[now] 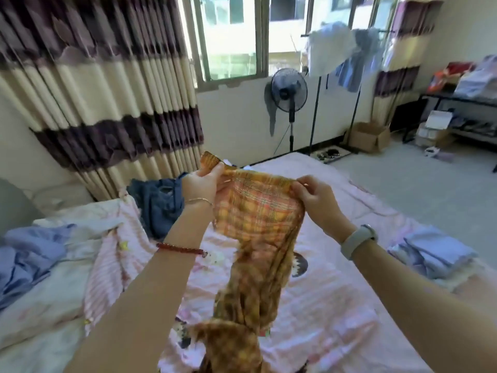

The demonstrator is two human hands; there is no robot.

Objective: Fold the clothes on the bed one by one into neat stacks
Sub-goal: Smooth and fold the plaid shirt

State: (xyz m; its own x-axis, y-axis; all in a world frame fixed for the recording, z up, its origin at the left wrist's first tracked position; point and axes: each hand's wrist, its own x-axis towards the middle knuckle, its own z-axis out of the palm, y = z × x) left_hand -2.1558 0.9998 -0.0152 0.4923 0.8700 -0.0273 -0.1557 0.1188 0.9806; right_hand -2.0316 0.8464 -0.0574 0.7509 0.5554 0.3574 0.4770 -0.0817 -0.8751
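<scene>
Head view, both hands (200,184) (313,196) pinching plaid garment (258,211) aloft

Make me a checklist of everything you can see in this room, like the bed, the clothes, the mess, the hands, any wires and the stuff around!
Surface: bed with a pink printed cover, rumpled at the left.
Job's things: orange plaid garment held up, its lower end trailing down; folded light-blue stack on the bed's right edge.
Clutter: unfolded dark-blue clothes, light-blue clothes and a pink striped piece at the left.
Hands: left hand and right hand each grip the garment's top edge.
Cables: nothing seen clearly.
Surroundings: standing fan, clothes rack, cardboard box, striped curtains.
</scene>
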